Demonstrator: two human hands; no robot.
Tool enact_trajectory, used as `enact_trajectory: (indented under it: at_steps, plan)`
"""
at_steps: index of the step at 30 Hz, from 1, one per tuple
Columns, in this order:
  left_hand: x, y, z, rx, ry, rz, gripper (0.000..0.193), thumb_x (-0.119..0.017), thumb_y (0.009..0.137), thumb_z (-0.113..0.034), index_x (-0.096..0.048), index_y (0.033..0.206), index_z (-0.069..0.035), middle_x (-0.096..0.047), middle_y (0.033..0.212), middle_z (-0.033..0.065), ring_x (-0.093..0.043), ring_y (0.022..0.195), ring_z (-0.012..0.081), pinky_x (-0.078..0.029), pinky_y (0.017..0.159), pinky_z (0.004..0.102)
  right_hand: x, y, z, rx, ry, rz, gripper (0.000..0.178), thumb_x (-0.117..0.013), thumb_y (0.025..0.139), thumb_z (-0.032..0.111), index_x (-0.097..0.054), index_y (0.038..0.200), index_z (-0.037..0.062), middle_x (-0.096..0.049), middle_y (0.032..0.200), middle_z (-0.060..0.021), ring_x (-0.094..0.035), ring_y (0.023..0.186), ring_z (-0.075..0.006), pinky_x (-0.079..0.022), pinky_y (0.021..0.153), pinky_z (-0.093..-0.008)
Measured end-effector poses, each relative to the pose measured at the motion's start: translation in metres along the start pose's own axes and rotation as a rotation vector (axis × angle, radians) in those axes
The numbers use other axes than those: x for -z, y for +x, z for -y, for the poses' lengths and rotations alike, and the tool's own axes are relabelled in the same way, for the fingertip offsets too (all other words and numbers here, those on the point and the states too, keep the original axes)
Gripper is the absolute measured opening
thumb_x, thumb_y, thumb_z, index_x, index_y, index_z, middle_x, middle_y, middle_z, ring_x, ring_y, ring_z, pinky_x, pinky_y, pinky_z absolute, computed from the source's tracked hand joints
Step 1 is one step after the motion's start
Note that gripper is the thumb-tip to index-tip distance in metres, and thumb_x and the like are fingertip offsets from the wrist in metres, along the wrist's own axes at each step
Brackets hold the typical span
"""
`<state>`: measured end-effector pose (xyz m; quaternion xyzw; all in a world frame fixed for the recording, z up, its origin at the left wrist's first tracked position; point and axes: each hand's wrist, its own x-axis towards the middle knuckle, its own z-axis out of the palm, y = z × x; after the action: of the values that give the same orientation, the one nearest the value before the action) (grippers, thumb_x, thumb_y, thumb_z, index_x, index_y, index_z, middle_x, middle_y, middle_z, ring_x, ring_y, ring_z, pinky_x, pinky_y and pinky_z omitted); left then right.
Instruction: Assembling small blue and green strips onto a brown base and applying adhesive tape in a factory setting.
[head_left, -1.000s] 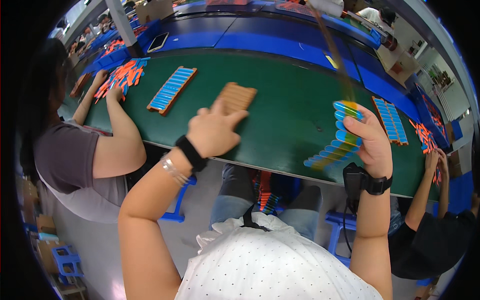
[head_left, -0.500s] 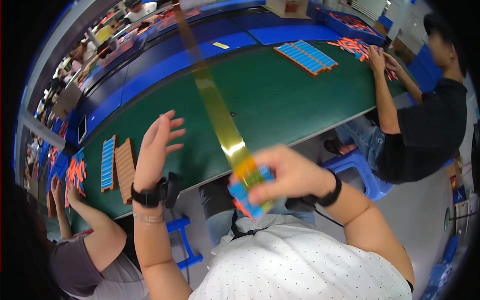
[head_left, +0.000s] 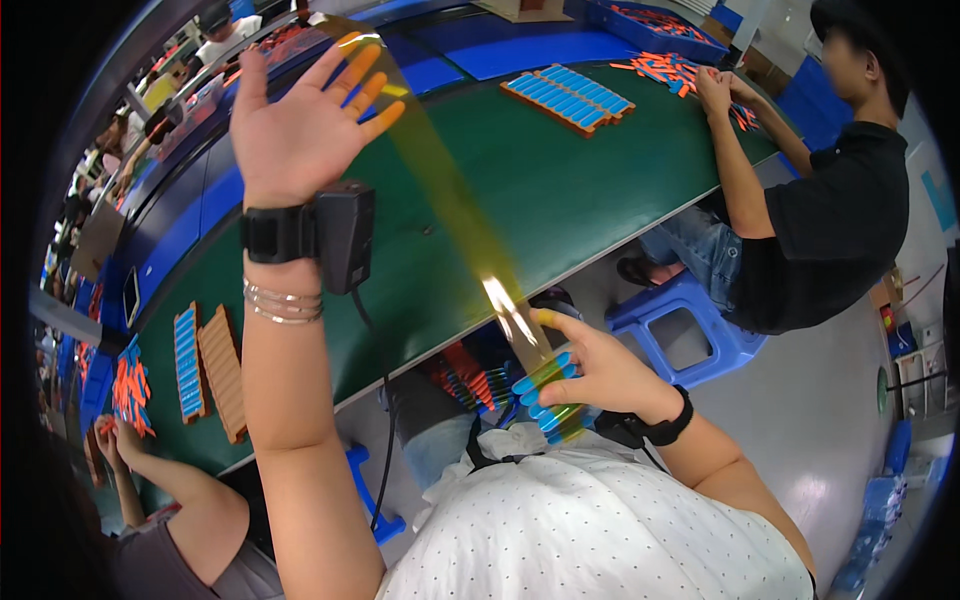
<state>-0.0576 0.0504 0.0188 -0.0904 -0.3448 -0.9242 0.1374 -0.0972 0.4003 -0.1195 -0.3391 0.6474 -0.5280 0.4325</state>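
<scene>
A long strip of clear yellow tape (head_left: 455, 215) slants down across the table from the top to my right hand. My right hand (head_left: 610, 375) grips a bundle of blue foam darts (head_left: 560, 395), with the tape's lower end running over it, at the table's near edge. Raised high on the left, my left hand (head_left: 305, 130) is open, palm showing and fingers spread. Its fingertips show yellow through the upper part of the tape; I cannot tell whether they touch it.
Grooved trays (head_left: 570, 98) of blue darts lie on the green table (head_left: 420, 290); another filled tray (head_left: 188, 360) and a bare one (head_left: 220, 370) lie left. Co-workers at both sides handle loose darts (head_left: 665, 70). A blue stool (head_left: 690, 335) stands right. A cable (head_left: 380, 420) hangs from my left wrist device.
My left hand has risen and spread its fingers at the upper tape. My right hand has moved right and slightly down with the dart bundle, and the tape's lower end has followed.
</scene>
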Motion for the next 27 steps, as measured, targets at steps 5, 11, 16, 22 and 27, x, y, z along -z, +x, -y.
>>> enact_trajectory:
  at_steps: [5, 11, 16, 22, 27]
  plan:
    - [-0.014, -0.002, -0.003, -0.042, -0.089, 0.243, 0.084, -0.05, 0.089, -0.058, -0.034, 0.138, 0.009, -0.041, 0.143, 0.0234, -0.033, 0.135, 0.0412, -0.017, 0.114, 0.0575, 0.04, 0.021, 0.043, 0.189, -0.584, -0.007, 0.051, -0.082, 0.068, 0.042, -0.07, 0.102, 0.0052, -0.07, 0.082, -0.0132, -0.068, 0.071, -0.0263, -0.051, 0.067, -0.0332]
    - [-0.026, -0.004, -0.015, -0.123, -0.005, 0.174, 0.091, -0.056, 0.087, -0.049, -0.017, 0.145, 0.011, -0.024, 0.153, 0.022, -0.015, 0.144, 0.0369, -0.003, 0.116, 0.0588, 0.142, 0.134, 0.079, 0.158, -1.026, -0.74, 0.04, -0.075, 0.078, 0.032, -0.06, 0.087, -0.004, -0.066, 0.083, -0.0225, -0.066, 0.082, -0.0361, -0.052, 0.071, -0.0414]
    - [-0.026, -0.008, -0.023, -0.172, 0.049, 0.15, 0.095, -0.056, 0.086, -0.048, -0.011, 0.146, 0.01, -0.019, 0.155, 0.0206, -0.01, 0.146, 0.0368, -0.001, 0.116, 0.0606, 0.176, 0.192, 0.059, 0.161, -1.163, -0.672, 0.041, -0.074, 0.078, 0.024, -0.052, 0.092, -0.0075, -0.065, 0.085, -0.0265, -0.064, 0.089, -0.0421, -0.052, 0.078, -0.0458]
    - [-0.019, -0.015, -0.037, -0.231, 0.11, 0.056, 0.094, -0.056, 0.086, -0.044, -0.008, 0.147, 0.01, -0.02, 0.154, 0.0225, -0.009, 0.145, 0.0372, 0.001, 0.115, 0.0612, 0.156, 0.187, 0.082, 0.044, -1.079, -0.604, 0.061, -0.078, 0.075, 0.034, -0.043, 0.105, -0.0063, -0.063, 0.094, -0.0289, -0.065, 0.088, -0.0419, -0.053, 0.076, -0.0431]
    - [-0.019, -0.02, -0.043, -0.23, 0.108, 0.079, 0.096, -0.056, 0.086, -0.044, -0.006, 0.147, 0.01, -0.021, 0.153, 0.0229, -0.011, 0.145, 0.0362, 0.001, 0.116, 0.0604, 0.189, 0.208, 0.067, -0.047, -1.176, -0.68, 0.083, -0.085, 0.065, 0.046, -0.04, 0.112, -0.0067, -0.059, 0.106, -0.0299, -0.064, 0.094, -0.0396, -0.052, 0.081, -0.0395]
